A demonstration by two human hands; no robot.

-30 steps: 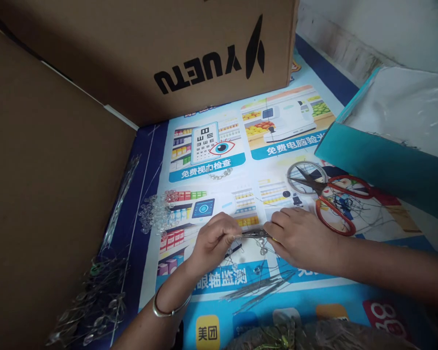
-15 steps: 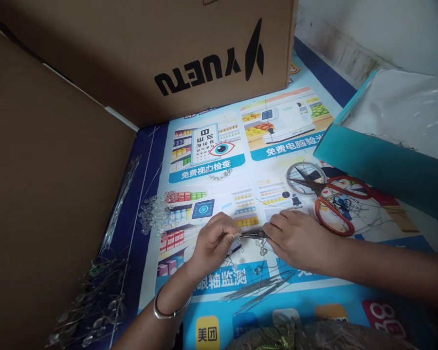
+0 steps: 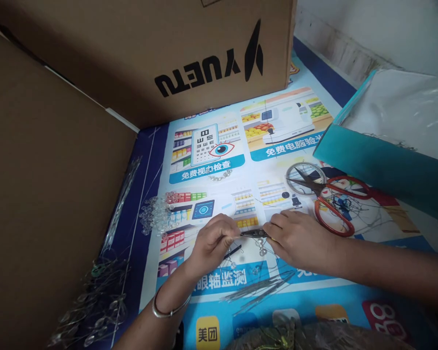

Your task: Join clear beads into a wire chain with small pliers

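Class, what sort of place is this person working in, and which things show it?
Likely a makeshift home workbench for bead-and-wire piecework: a poster as mat between cardboard boxes, clear beads and cut wires lying about, and pliers in the right hand working a wire the left hand pinches.

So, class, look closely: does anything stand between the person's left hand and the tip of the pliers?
Nothing visible does. The left hand has its pinched fingertips right at the tip of the pliers, which the right hand grips. The loose beads and the wire bundle lie nearer the person, out of the way.
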